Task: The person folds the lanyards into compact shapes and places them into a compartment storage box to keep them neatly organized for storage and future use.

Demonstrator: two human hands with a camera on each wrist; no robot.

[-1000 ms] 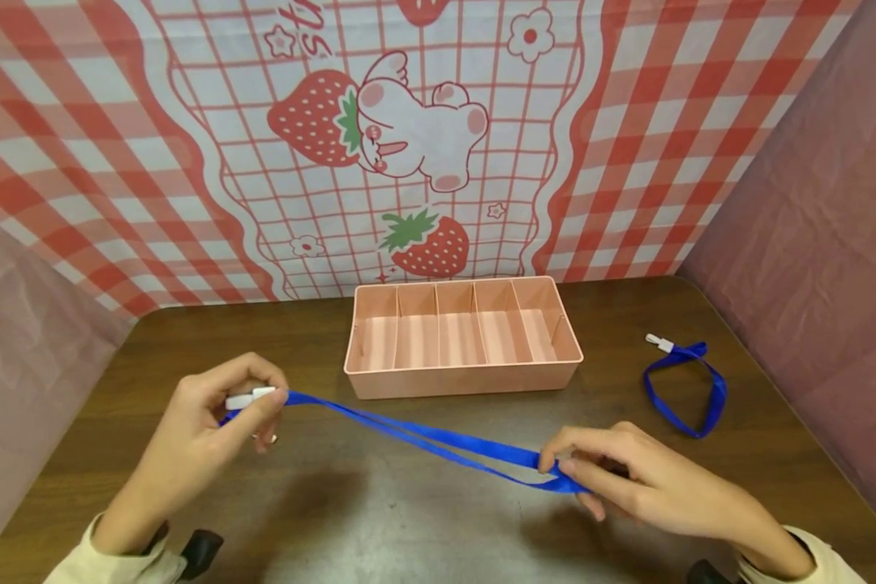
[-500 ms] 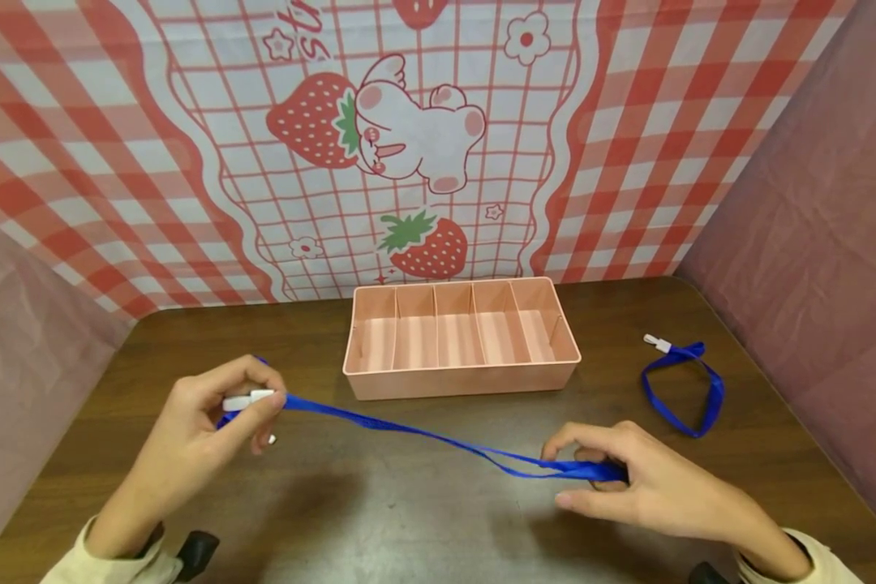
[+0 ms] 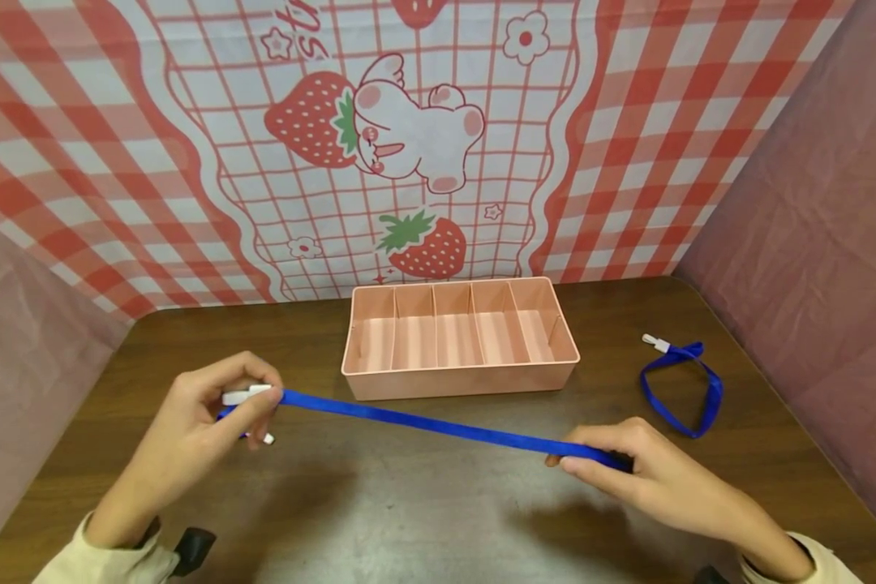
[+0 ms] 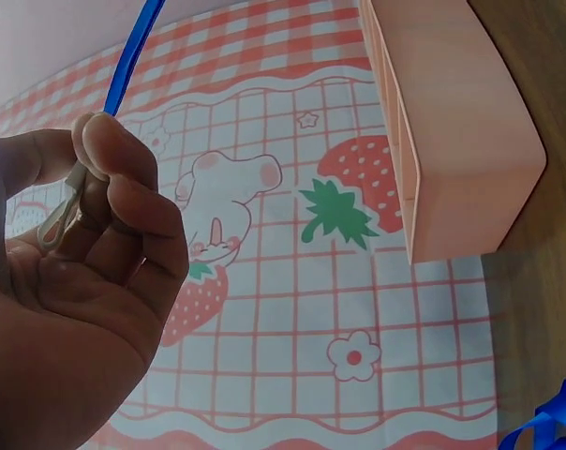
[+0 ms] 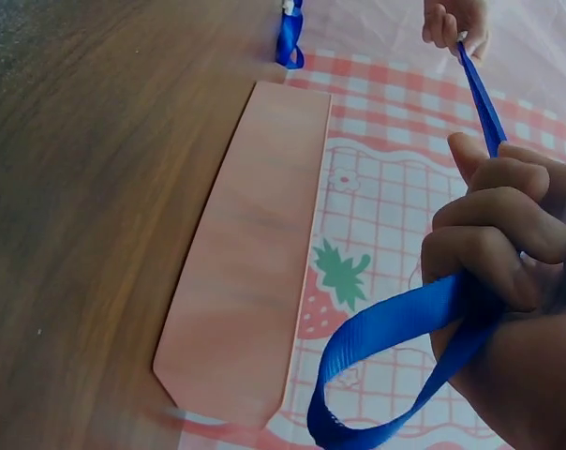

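A blue lanyard (image 3: 423, 421) is stretched taut between the two hands, above the table. My left hand (image 3: 204, 422) pinches it at its white clip (image 3: 244, 395) between thumb and fingers. At the other end, my right hand (image 3: 653, 470) grips the strap, thumb against fingers. In the right wrist view, a loop of the lanyard (image 5: 358, 349) hangs from the curled fingers. A second blue lanyard (image 3: 715, 397) with a white clip lies looped on the table at the right. Another blue lanyard (image 4: 557, 417) lies partly hidden behind my left hand in the head view.
A pink box (image 3: 460, 381) with several compartments, nothing visible in them, stands at the back middle of the wooden table (image 3: 423, 519). Behind it hangs a red-and-white checked cloth (image 3: 642, 162) printed with strawberries. Pink fabric (image 3: 810, 268) borders the sides.
My right hand's fingers have opened, slid along the strap and closed on it again. The lanyard's two slack strands now lie together in one taut band. My left hand stays nearly still.
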